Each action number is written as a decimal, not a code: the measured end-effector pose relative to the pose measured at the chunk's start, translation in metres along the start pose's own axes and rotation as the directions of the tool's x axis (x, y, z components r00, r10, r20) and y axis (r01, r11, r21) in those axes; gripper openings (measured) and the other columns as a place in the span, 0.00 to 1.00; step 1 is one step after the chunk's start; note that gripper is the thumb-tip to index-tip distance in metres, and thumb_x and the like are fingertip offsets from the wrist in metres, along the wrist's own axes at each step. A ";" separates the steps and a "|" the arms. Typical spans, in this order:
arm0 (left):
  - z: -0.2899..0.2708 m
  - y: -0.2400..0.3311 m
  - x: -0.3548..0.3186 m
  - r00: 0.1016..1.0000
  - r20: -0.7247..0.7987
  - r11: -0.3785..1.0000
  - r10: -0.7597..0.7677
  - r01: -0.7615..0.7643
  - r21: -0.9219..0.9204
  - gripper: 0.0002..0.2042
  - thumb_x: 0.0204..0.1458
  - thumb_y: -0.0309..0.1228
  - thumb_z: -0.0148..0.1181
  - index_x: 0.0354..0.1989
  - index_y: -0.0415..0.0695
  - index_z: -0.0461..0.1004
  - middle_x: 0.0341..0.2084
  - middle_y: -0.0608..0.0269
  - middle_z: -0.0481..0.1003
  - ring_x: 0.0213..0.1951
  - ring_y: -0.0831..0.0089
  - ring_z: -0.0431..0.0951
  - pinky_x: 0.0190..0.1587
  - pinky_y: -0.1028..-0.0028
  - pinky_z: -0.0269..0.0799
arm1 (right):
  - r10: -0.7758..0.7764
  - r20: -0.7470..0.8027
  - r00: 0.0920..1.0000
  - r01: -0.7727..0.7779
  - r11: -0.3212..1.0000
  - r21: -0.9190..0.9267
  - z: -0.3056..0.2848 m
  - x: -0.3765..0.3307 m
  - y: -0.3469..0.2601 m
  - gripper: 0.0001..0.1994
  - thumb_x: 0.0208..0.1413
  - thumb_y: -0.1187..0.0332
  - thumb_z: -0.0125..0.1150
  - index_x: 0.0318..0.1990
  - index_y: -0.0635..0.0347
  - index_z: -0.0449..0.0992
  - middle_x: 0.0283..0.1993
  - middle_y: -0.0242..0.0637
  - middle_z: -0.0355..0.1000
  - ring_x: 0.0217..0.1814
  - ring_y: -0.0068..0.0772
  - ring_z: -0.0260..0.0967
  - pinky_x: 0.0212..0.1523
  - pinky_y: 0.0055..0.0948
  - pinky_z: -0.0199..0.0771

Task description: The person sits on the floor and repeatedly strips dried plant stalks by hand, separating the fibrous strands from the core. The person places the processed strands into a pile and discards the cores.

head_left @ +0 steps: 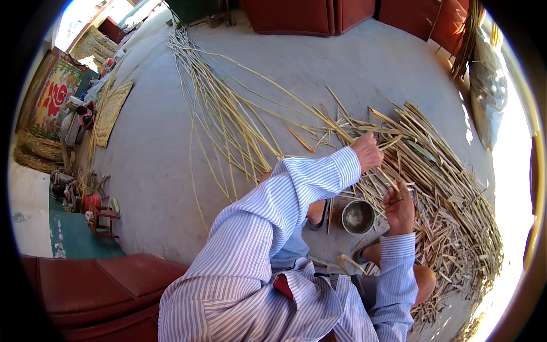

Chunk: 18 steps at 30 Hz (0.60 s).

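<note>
My left hand (367,151), at the end of a striped sleeve, is closed round a reed stalk. A thin piece of the stalk (390,179) slants from below that hand toward my right hand (400,208). The right hand is nearer to me, its thumb and fingers pinching the stalk's near end. Beside both hands lies a large pile of dry reeds (439,154), with leaf sheaths and scraps over it. A round metal bowl (358,217) stands on the floor between my feet, left of the right hand. Long, peeled-looking yellowish stalks (233,122) spread out beyond my left arm.
A red sofa (91,285) is at the lower left, and more red seats (290,16) stand at the far side. A small red stool (103,219) and a woven mat (112,113) are at the left. A pale sack (487,91) leans at the right.
</note>
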<state>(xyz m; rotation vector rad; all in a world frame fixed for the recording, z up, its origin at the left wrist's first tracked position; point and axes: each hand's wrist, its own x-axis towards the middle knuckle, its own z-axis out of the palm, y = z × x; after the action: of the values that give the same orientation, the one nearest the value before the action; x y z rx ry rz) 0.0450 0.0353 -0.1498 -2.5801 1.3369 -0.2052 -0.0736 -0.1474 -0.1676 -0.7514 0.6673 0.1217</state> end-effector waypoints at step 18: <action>0.137 -0.142 -0.125 0.563 0.733 0.912 -0.382 0.102 0.398 0.16 0.57 0.41 0.47 0.47 0.55 0.79 0.50 0.65 0.76 0.54 0.66 0.74 0.52 0.64 0.68 | -0.205 -0.567 0.798 0.323 0.939 0.115 -0.473 0.094 -0.140 0.30 0.55 0.44 0.49 0.47 0.68 0.70 0.34 0.50 0.74 0.26 0.46 0.69 0.27 0.35 0.71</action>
<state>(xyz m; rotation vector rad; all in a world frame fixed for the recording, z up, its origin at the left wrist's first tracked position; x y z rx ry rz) 0.1157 0.2354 -0.2469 -2.1000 0.5299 0.6091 -0.1975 -0.5774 -0.3956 -0.6710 1.0950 -0.4394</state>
